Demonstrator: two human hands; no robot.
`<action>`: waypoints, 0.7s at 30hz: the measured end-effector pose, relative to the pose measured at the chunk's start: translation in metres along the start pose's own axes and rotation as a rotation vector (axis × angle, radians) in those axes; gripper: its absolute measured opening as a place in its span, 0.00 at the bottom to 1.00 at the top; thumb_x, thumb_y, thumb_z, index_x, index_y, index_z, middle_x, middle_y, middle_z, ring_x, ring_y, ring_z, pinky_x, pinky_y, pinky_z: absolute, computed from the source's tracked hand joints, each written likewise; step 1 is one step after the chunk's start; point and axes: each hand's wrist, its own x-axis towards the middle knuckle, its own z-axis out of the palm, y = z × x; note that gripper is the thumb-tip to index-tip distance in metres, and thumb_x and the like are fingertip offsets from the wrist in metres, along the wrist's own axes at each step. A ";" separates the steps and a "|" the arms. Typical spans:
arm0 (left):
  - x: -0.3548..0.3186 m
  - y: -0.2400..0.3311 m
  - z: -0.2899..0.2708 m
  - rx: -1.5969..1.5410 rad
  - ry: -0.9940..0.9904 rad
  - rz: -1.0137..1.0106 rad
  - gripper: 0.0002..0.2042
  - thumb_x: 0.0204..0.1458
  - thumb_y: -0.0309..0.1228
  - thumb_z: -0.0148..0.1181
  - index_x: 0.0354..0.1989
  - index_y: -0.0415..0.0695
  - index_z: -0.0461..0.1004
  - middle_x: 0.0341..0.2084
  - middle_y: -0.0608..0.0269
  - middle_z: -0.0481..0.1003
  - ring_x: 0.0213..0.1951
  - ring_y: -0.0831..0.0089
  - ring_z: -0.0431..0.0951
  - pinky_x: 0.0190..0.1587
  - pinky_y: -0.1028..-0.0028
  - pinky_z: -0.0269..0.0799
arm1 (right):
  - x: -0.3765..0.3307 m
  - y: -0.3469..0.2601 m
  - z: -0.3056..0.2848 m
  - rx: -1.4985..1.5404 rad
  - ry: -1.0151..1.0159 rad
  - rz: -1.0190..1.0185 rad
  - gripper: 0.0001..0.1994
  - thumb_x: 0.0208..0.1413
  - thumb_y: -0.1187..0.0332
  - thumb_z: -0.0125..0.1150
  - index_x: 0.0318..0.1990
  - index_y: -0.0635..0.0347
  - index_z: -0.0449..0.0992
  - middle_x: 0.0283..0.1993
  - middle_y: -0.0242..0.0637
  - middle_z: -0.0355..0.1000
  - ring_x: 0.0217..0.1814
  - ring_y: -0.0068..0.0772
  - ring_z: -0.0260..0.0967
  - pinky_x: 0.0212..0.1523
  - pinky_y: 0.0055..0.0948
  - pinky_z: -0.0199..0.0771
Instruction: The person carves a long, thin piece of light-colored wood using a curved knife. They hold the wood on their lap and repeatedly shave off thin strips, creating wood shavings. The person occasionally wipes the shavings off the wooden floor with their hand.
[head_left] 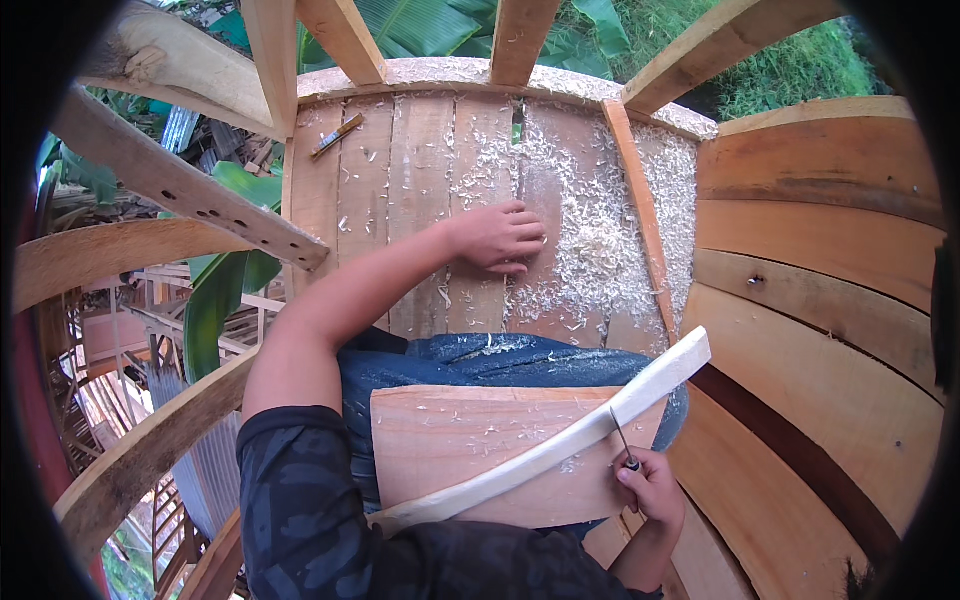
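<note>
A pale, curved strip of carved wood [560, 440] slants across my lap, from my belly up to the right. Beneath it a flat wooden board [430, 440] lies on my thighs, sprinkled with shavings. My right hand [655, 488] is closed round the short dark handle of a knife [621, 436]. Its thin blade reaches up to the strip and appears to touch it. My left hand [500, 238] is stretched forward, palm down over the plank floor, beside the wood shavings [600, 245]. Its fingers are slightly bent and apart, with nothing seen in them.
Shavings cover much of the plank floor [415, 200]. A narrow wooden batten [640, 210] crosses the floor at the right. A small yellow-brown stick-like object [338, 135] lies at the far left. Upright timbers [170, 175] stand around me, and a plank wall [820, 240] rises on the right.
</note>
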 end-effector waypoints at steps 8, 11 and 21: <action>0.003 -0.036 -0.016 0.208 0.259 -0.349 0.19 0.58 0.48 0.53 0.44 0.44 0.69 0.43 0.55 0.69 0.52 0.60 0.68 0.63 0.58 0.57 | 0.000 0.002 -0.002 -0.005 -0.001 0.005 0.08 0.58 0.69 0.59 0.30 0.62 0.71 0.16 0.22 0.61 0.12 0.11 0.55 0.12 0.17 0.52; -0.003 -0.025 -0.020 -0.016 -0.104 -0.252 0.18 0.57 0.47 0.54 0.45 0.44 0.69 0.44 0.56 0.69 0.54 0.59 0.68 0.64 0.59 0.55 | -0.001 0.001 -0.001 0.005 -0.004 0.007 0.08 0.58 0.68 0.59 0.30 0.62 0.71 0.17 0.22 0.62 0.12 0.11 0.55 0.12 0.17 0.52; -0.017 -0.043 -0.027 0.153 0.189 -0.237 0.16 0.55 0.45 0.56 0.41 0.45 0.70 0.40 0.59 0.70 0.52 0.60 0.69 0.60 0.59 0.60 | -0.001 -0.001 -0.001 -0.016 -0.009 0.008 0.08 0.58 0.68 0.59 0.31 0.62 0.72 0.16 0.22 0.61 0.12 0.11 0.55 0.12 0.17 0.52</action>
